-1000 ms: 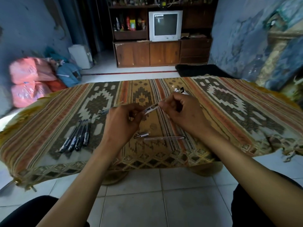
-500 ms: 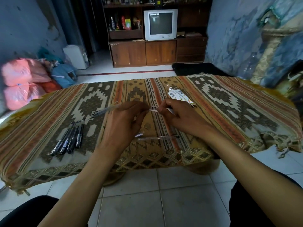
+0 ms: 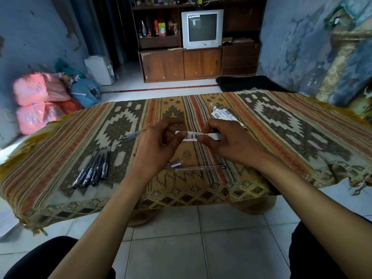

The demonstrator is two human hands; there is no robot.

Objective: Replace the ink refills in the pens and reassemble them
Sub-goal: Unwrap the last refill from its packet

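Right now both hands are raised just above the table (image 3: 302, 125), pinching the ends of one small white packet (image 3: 198, 135) with a barcode on it. The left hand (image 3: 159, 141) clamps its left end and also holds a clear pen (image 3: 128, 136) that sticks out to the left; the right hand (image 3: 227, 141) clamps the right end. Below them a clear pen tube (image 3: 199, 168) lies on the patterned cloth, a row of dark pens (image 3: 94, 170) lies further left, and more barcoded packets (image 3: 223, 114) lie beyond the right hand.

Refill packet (image 3: 198, 136) ends — under fingers (image 3: 203, 137)
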